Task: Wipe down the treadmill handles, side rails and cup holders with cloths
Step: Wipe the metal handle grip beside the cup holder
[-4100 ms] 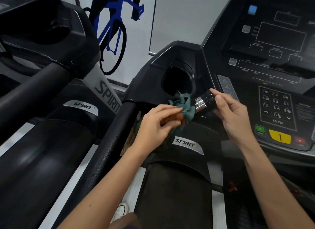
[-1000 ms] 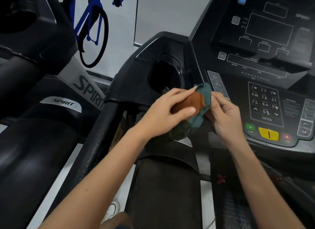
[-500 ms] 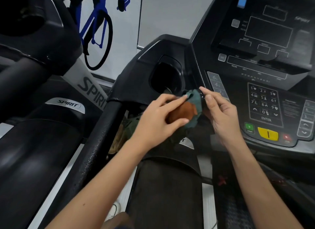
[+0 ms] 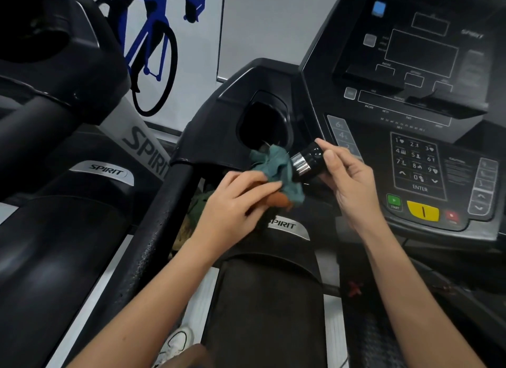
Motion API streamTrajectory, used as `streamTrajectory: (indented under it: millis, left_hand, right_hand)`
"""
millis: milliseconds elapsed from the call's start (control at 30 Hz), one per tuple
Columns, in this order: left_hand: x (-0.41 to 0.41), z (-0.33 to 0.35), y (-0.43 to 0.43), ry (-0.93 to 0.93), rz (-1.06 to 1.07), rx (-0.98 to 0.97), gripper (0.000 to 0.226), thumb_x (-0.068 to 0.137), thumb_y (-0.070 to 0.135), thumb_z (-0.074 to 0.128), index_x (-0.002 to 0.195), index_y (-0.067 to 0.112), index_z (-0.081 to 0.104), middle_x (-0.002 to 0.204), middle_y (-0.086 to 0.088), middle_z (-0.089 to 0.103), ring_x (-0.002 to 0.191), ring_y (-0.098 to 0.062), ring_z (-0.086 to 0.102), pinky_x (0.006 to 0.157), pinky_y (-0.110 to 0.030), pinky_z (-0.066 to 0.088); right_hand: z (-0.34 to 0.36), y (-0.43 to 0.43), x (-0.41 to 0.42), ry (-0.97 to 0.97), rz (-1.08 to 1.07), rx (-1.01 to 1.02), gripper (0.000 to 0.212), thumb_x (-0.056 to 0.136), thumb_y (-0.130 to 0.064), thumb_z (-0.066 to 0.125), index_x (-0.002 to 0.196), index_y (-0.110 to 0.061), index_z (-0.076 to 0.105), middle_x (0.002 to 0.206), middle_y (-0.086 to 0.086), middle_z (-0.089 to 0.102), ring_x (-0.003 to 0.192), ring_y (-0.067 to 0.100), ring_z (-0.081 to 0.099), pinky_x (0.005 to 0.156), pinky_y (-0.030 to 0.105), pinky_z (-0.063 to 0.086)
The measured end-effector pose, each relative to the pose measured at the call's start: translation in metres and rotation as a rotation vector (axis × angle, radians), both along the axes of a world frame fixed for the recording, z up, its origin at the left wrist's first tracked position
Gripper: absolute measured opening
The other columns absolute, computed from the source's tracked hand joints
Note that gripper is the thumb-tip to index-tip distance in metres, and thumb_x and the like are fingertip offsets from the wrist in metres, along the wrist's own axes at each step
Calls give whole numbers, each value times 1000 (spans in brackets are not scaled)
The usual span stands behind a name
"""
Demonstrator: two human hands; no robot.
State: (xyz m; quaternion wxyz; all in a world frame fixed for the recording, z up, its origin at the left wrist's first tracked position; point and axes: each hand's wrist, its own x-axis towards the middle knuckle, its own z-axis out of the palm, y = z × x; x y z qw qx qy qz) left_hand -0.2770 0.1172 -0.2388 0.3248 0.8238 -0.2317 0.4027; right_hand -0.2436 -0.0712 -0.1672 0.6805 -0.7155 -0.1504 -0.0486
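Gym floor, treadmills side by side, and we're looking down over one of them. Down low, a white shoe (image 4: 175,340) peeks out between the handrail (image 4: 161,230) and the dark motor hood (image 4: 271,299), which carries a silver SPIRIT badge at its top edge.

Both forearms reach forward over that hood. The left hand (image 4: 235,206) has its fingers curled over a bunched cloth (image 4: 276,168), teal with an orange patch showing under the fingertips, and grips it firmly. Beside the left wrist, an olive cloth (image 4: 198,206) is tucked against the handrail.

Now the right hand (image 4: 353,187): thumb and fingers are wrapped round a black cylinder (image 4: 308,162) with a chrome band, holding it tilted, band end towards the cloth. Teal fabric touches that chrome band. Whether the cylinder is part of the machine, I can't tell.

Just beyond, the cloth's upper edge reaches the lower lip of the cup holder (image 4: 264,124), a deep dark well in the black housing. To the right of it sits the console (image 4: 419,66), with number keypad, green start button (image 4: 394,202) and yellow button (image 4: 423,213).

Over on the left stands the neighbouring treadmill (image 4: 54,230), and on the far wall, a blue cyclist picture (image 4: 153,39).
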Motion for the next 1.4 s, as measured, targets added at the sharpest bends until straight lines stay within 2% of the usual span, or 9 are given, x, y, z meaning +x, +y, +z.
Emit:
streamTrajectory:
  millis: [233, 400, 600, 733, 867, 967, 1100, 1300, 1400]
  left_hand:
    - [13, 25, -20, 141, -51, 30, 52, 81, 34, 65, 131, 26, 51, 130, 1, 54, 104, -21, 58, 89, -33, 50]
    - [-5, -8, 10, 179, -119, -168, 39, 82, 26, 69, 119, 17, 63, 117, -3, 60, 104, -19, 60, 88, -40, 51]
    - [5, 27, -11, 247, -10, -157, 47, 75, 50, 66, 116, 26, 66, 109, 8, 64, 96, -10, 63, 82, -34, 53]
    - [21, 63, -32, 594, -111, -364, 45, 69, 57, 68, 107, 32, 69, 96, 14, 67, 91, -7, 63, 84, -35, 51]
    - [41, 78, -23, 920, -425, -640, 20, 82, 30, 69, 66, 19, 66, 56, 8, 60, 52, -5, 55, 55, -19, 45]
    - [53, 77, -14, 1127, -477, -709, 15, 86, 23, 64, 76, 12, 68, 66, 0, 67, 58, -11, 61, 61, -21, 51]
    - [58, 59, 5, 1299, -471, -700, 13, 87, 23, 62, 83, 15, 71, 72, 0, 72, 65, -12, 68, 69, -25, 55]
    - [49, 46, 29, 1284, -492, -603, 47, 72, 32, 68, 93, -10, 62, 80, -15, 61, 74, -26, 57, 76, -35, 48]
    - [49, 67, 16, 1129, -534, -539, 15, 82, 19, 67, 71, 10, 67, 60, 2, 60, 57, -10, 56, 61, -22, 47]
  right_hand:
    - [0, 0, 1, 9, -12, -7, 49, 60, -67, 68, 98, -36, 70, 110, -3, 65, 105, 11, 62, 88, 25, 53]
    - [-2, -1, 1, 0, -12, -1, 46, 63, -63, 67, 99, -35, 70, 103, -10, 65, 101, 6, 62, 87, 19, 51]
    - [-2, 0, 1, -7, -3, -5, 46, 64, -65, 66, 100, -37, 70, 107, -1, 64, 101, 7, 62, 86, 19, 51]
    - [-2, 1, 1, -4, -17, -23, 49, 65, -67, 65, 102, -34, 69, 116, 10, 62, 110, 20, 60, 94, 31, 51]
    - [-1, 2, 0, 2, -29, -7, 40, 69, -58, 65, 100, -34, 70, 113, 6, 63, 106, 13, 62, 89, 23, 52]
    - [0, 3, -1, 8, -31, -9, 33, 77, -42, 59, 106, -27, 66, 109, 3, 62, 96, 3, 63, 80, 15, 51]
    - [0, 2, -2, 4, -18, -8, 43, 66, -60, 66, 100, -35, 70, 108, -2, 64, 101, 7, 63, 87, 20, 51]
    - [-1, 0, -1, 2, -13, -6, 44, 66, -61, 66, 101, -35, 70, 103, -9, 67, 103, 9, 63, 90, 22, 51]
    - [2, -1, -1, 27, -4, -5, 36, 68, -55, 65, 99, -37, 70, 102, -11, 68, 101, 6, 64, 88, 20, 51]
